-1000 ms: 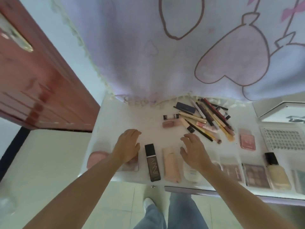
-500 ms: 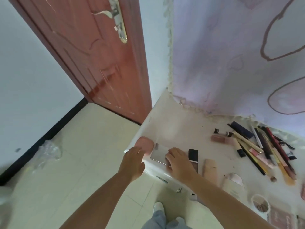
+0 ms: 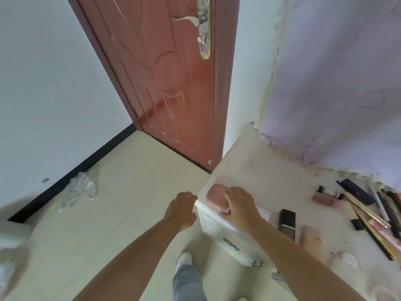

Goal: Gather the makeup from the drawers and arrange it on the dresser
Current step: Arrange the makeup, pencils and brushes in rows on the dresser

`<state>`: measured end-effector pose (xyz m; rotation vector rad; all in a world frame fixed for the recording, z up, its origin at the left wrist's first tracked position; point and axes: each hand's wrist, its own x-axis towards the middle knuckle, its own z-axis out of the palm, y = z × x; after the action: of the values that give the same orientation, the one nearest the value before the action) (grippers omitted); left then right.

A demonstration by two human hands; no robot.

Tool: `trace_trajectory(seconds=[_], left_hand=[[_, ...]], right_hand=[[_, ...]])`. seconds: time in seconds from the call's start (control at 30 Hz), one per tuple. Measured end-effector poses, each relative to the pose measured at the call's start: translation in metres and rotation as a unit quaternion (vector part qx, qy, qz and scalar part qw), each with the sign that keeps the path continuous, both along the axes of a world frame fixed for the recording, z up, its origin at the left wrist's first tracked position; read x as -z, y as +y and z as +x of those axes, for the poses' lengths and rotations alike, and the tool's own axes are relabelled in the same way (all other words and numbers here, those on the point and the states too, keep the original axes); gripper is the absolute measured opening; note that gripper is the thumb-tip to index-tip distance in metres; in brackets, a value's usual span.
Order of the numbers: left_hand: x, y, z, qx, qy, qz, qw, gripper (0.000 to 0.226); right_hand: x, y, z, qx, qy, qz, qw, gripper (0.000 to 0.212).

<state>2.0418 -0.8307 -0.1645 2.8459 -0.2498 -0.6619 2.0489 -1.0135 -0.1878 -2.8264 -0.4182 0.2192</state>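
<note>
- Right hand (image 3: pixel 239 204) laid over the pink compact (image 3: pixel 216 198) at the near-left corner of the white worktop (image 3: pixel 271 177); fingers curved across the compact's right side and touching it, whether gripping or merely resting cannot be told
- Left hand (image 3: pixel 181 210) just off the worktop's left edge, above the floor (image 3: pixel 130 181); fingers loosely bent toward the corner, nothing held
- Flat pale palette (image 3: pixel 263 212) partly hidden under the right wrist, just right of the compact
- Black rectangular bottle (image 3: pixel 286 224) lying flat, right of the palette; beige tube (image 3: pixel 311 237) beside it
- Loose pile of pencils and brushes (image 3: pixel 373 211) farther right, near the worktop's back edge; small pink tube (image 3: pixel 322 198) at the pile's left
- Lilac cloth (image 3: pixel 336 83) hanging behind the worktop, hem resting on its back edge
- Red-brown door (image 3: pixel 165 83) with metal handle (image 3: pixel 202 29) to the left; crumpled clear plastic (image 3: pixel 78 190) on the floor by the black skirting
- White shoe (image 3: pixel 184 260) and jeans leg below, between the forearms
</note>
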Motion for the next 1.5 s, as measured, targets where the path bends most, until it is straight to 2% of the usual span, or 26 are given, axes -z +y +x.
trace_trajectory(seconds=[0.1,0.27,0.33,0.4,0.5,0.6,0.7,0.77,0.9,0.97,1.03,1.1,1.4,1.5], left_hand=[[-0.001,0.020,0.014,0.020,0.012,-0.023,0.999,0.050],[-0.008,0.056,0.045,0.051,0.044,-0.054,0.996,0.049],[-0.010,0.066,0.062,0.056,0.042,-0.065,0.995,0.047],[-0.017,0.068,0.079,0.055,0.035,-0.091,0.994,0.045],[-0.040,0.056,0.105,0.047,0.057,-0.190,0.979,0.041],[-0.079,0.028,0.125,0.013,0.144,-0.343,0.928,0.032],[-0.128,0.000,0.136,0.012,0.238,-0.488,0.840,0.010],[-0.159,-0.013,0.136,0.046,0.288,-0.530,0.796,0.011],[-0.200,-0.034,0.134,0.089,0.334,-0.566,0.748,0.015],[-0.216,-0.040,0.135,0.072,0.328,-0.597,0.728,0.014],[-0.231,-0.045,0.139,0.054,0.314,-0.627,0.711,0.014],[-0.244,-0.047,0.142,0.046,0.299,-0.645,0.702,0.013],[-0.283,-0.026,0.147,0.096,0.271,-0.685,0.670,0.017],[-0.286,-0.020,0.140,0.094,0.266,-0.719,0.635,0.018]], right_hand=[[0.004,0.020,0.013,0.017,0.049,-0.050,0.997,0.069],[0.006,0.035,0.025,0.049,0.085,-0.076,0.992,0.069],[-0.001,0.036,0.027,0.072,0.109,-0.049,0.990,0.073],[-0.015,0.038,0.030,0.114,0.126,0.018,0.985,0.072],[-0.058,0.036,0.040,0.151,0.116,0.099,0.977,0.059],[-0.112,0.027,0.043,0.183,0.067,0.179,0.964,0.060],[-0.161,0.015,0.037,0.171,0.000,0.246,0.954,0.061],[-0.190,0.010,0.029,0.150,-0.034,0.273,0.949,0.056],[-0.231,-0.003,0.015,0.160,-0.077,0.303,0.936,0.048],[-0.246,-0.011,0.013,0.171,-0.100,0.355,0.914,0.045],[-0.254,-0.021,0.014,0.181,-0.136,0.424,0.877,0.050],[-0.261,-0.026,0.016,0.203,-0.162,0.453,0.853,0.053],[-0.278,-0.025,0.027,0.170,-0.195,0.518,0.815,0.037],[-0.284,-0.020,0.032,0.151,-0.183,0.545,0.804,0.051]])
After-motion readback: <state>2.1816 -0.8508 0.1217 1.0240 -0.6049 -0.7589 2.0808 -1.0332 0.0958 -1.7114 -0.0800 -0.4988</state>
